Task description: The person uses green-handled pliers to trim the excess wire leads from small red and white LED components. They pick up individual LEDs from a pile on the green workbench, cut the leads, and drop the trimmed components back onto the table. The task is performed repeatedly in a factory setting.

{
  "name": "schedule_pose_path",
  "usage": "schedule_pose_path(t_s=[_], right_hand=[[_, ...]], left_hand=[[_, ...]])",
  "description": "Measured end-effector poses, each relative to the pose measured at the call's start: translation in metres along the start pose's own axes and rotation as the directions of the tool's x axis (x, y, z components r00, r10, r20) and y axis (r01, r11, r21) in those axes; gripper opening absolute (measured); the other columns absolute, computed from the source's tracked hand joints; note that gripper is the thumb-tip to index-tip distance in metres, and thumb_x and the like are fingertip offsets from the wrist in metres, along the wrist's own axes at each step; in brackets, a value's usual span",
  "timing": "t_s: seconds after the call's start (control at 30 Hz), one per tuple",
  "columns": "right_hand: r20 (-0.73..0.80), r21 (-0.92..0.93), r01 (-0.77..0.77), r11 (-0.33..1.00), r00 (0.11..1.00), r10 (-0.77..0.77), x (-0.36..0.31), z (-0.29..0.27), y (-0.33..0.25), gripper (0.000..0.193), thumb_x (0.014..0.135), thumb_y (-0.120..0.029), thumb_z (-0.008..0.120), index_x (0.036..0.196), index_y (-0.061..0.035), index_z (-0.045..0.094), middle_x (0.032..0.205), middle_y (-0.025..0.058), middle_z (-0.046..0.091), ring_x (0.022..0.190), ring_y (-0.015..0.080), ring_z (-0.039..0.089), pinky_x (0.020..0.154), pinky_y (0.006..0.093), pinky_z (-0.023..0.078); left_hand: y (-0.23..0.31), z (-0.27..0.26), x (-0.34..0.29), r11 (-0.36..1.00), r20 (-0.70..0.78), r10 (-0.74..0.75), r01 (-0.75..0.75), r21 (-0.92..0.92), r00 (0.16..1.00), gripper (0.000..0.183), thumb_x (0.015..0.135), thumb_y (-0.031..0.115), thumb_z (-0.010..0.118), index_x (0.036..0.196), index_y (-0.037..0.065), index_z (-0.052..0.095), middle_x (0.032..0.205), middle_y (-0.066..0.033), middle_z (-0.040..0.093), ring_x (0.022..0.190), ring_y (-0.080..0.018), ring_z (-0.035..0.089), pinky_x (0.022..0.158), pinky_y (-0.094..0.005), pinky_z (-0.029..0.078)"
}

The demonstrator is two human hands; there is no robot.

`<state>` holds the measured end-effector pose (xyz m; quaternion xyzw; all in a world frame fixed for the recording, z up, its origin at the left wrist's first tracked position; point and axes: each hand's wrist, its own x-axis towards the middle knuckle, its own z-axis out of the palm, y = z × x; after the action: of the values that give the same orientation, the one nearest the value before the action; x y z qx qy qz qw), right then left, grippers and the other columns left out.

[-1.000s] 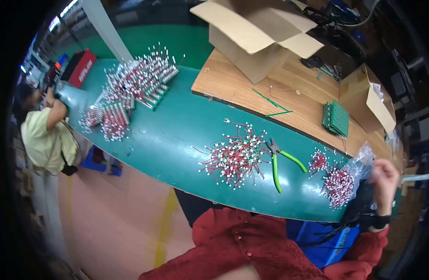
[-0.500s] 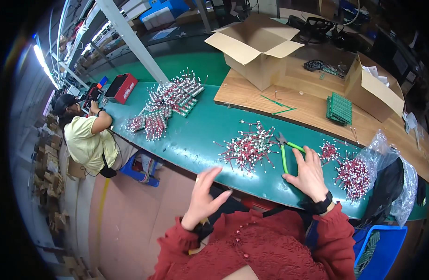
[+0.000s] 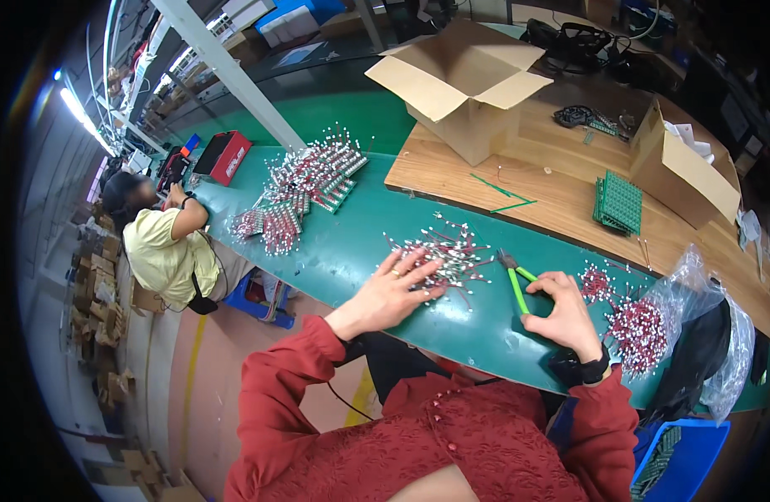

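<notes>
Left hand (image 3: 381, 297): palm down, fingers spread and loose over the near left edge of the wire pile (image 3: 459, 258); no closed grip seen.
Right hand (image 3: 565, 318): bent, thumb and fingers at the handle ends of the pliers (image 3: 519, 296); whether it has closed on them, cannot tell.
Wire pile: red leads with white ends, loose; partly under the left fingers, the rest just beyond and to their right; between the two hands, apart from the right.
Pliers: green handles toward the right hand, dark jaws pointing away from it, just right of the wire pile.
Right-side wires: small bunch (image 3: 597, 284) just beyond the right hand; larger heap (image 3: 639, 336) to its right, against a clear bag (image 3: 688, 280).
Wired boards (image 3: 322, 171): stacked on the green table (image 3: 339, 247), beyond and left of the left hand.
Bare boards (image 3: 618, 203): green stack on the wooden top (image 3: 439, 171), beyond the right hand.
</notes>
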<state>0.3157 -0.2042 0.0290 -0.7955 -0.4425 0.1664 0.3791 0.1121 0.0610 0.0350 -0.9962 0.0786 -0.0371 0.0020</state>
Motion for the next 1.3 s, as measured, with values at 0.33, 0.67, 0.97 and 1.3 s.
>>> schedule_pose_path(t_s=[0.33,0.67,0.97,1.3], right_hand=[[0.368,0.925,-0.361,-0.118,0.929,0.044,0.007,-0.009,0.031,0.047,0.077,-0.026,0.059,0.113,0.0038,0.056,0.116,0.0205,0.058,0.093,0.019,0.056,0.076,0.0299,0.047],[0.243,0.89,-0.326,-0.319,0.931,-0.272,0.001,-0.012,0.031,0.077,0.07,-0.039,0.061,0.131,0.0039,0.045,0.134,0.0345,0.041,0.114,0.0324,0.051,0.086,0.0424,0.047],[0.256,0.932,-0.315,-0.18,0.922,-0.289,-0.007,-0.024,0.016,0.087,0.062,-0.042,0.067,0.133,0.0015,0.044,0.136,0.0362,0.037,0.114,0.0325,0.05,0.085,0.0416,0.044],[0.133,0.935,-0.201,-0.292,0.963,-0.236,-0.011,-0.024,0.02,0.086,0.057,-0.041,0.068,0.132,-0.0057,0.046,0.132,0.0345,0.042,0.109,0.0335,0.051,0.079,0.0447,0.046]], left_hand=[[-0.029,-0.068,0.054,0.878,-0.058,-0.027,-0.004,-0.479,0.998,0.018,0.072,0.001,0.06,0.088,0.006,0.068,0.096,-0.0085,0.065,0.093,-0.0281,0.06,0.083,-0.0384,0.047],[-0.038,-0.02,0.16,0.974,0.118,0.227,-0.225,-0.028,0.967,0.011,0.075,0.011,0.056,0.078,0.001,0.057,0.08,-0.0111,0.057,0.078,-0.029,0.062,0.065,-0.0383,0.051],[-0.041,-0.004,0.168,0.941,0.136,0.334,-0.339,0.009,0.933,0.011,0.074,0.012,0.058,0.074,0.003,0.052,0.077,-0.0101,0.052,0.07,-0.0278,0.061,0.061,-0.0386,0.05],[-0.034,-0.031,0.171,0.965,-0.056,0.23,-0.235,-0.115,0.972,0.015,0.072,0.01,0.059,0.081,0.004,0.05,0.077,-0.0106,0.053,0.068,-0.0294,0.06,0.059,-0.0397,0.05]])
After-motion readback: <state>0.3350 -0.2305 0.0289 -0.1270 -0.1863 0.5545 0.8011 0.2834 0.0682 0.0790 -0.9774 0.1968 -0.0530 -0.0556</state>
